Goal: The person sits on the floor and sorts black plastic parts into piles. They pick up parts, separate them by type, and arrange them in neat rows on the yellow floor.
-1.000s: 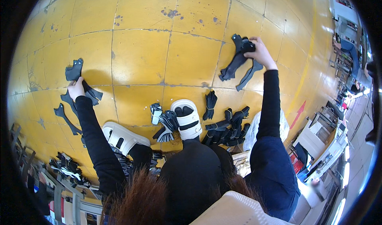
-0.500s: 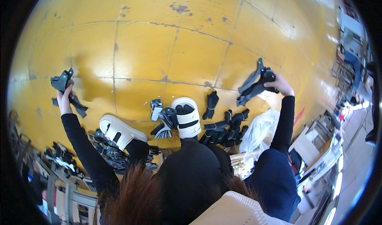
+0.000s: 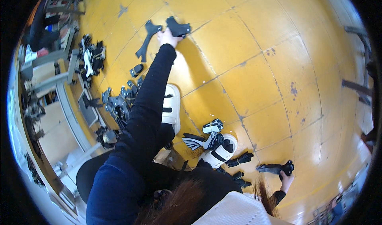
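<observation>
On the yellow floor (image 3: 254,66) | left hand (image 3: 167,37) grips black shoe piece (image 3: 178,27) | right hand (image 3: 285,181) clutches another black piece (image 3: 274,168) | best kept flat, edges aligned.

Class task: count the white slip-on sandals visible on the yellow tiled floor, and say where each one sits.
2. One white slip-on sandal sits beside the outstretched left arm's black sleeve; the other lies lower, among black-and-white pieces. None appears hidden.
</observation>
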`<control>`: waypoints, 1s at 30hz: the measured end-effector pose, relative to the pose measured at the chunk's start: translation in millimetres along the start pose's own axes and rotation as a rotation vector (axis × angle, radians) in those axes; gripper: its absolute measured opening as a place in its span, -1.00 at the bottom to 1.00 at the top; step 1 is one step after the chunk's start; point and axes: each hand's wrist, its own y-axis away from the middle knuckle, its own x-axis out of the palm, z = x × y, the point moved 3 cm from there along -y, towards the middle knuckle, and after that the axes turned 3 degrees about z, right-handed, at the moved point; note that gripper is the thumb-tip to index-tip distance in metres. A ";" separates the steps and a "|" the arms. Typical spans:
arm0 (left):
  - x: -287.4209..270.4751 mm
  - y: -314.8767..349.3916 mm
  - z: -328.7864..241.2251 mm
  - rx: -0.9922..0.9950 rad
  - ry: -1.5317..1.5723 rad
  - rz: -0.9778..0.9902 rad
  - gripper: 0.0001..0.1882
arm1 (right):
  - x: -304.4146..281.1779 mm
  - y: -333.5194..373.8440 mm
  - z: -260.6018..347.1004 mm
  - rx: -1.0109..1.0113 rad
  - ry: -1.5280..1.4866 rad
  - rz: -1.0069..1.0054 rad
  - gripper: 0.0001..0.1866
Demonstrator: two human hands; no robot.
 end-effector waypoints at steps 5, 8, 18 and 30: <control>-6.1 11.3 38.9 -0.015 -0.044 0.064 -0.40 | -3.7 56.6 159.3 -0.123 0.009 0.185 -0.78; -18.6 14.5 39.3 0.042 0.043 0.093 -0.41 | 6.3 68.0 236.6 -0.179 -0.113 0.168 -0.71; -63.4 -9.0 84.4 0.341 0.283 0.315 -0.39 | 188.1 -17.7 375.5 -0.472 -0.405 0.675 -0.71; -40.7 -79.9 131.4 -0.131 0.219 0.191 -0.43 | 210.6 -20.2 363.0 -0.469 -0.378 0.493 -0.76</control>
